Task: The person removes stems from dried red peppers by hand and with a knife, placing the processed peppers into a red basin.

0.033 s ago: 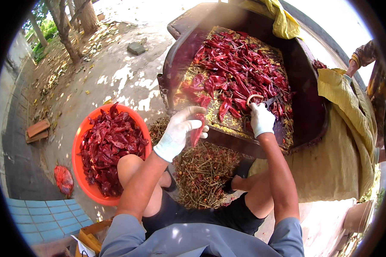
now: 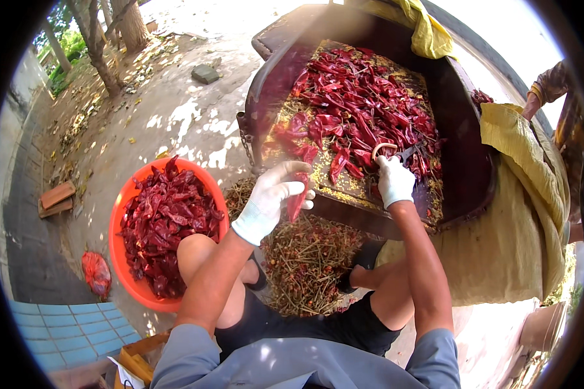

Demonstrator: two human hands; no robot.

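Note:
My left hand (image 2: 276,198), in a white glove, is closed around a dried red chili pepper (image 2: 296,202) that hangs down between its fingers. Gloved likewise, my right hand (image 2: 396,181) grips a pair of scissors (image 2: 384,150) by the handles; their dark blades point right, over the pile of dried red chilies (image 2: 363,104). That pile lies with many yellow seeds on a board inside a dark maroon cart bed (image 2: 461,117) in front of me. Below my hands, between my feet, is a heap of cut stems (image 2: 311,266).
An orange basin (image 2: 115,240) full of chilies stands at my left knee. Yellowish sacking (image 2: 499,246) drapes the cart's right side, with another person's arm (image 2: 545,91) beyond. A red plastic bag (image 2: 96,272), bricks (image 2: 57,196) and a stone (image 2: 205,73) lie on the ground leftward.
At the right edge the other person's arm has shifted slightly. My hands, the chili pepper and the scissors stay in place.

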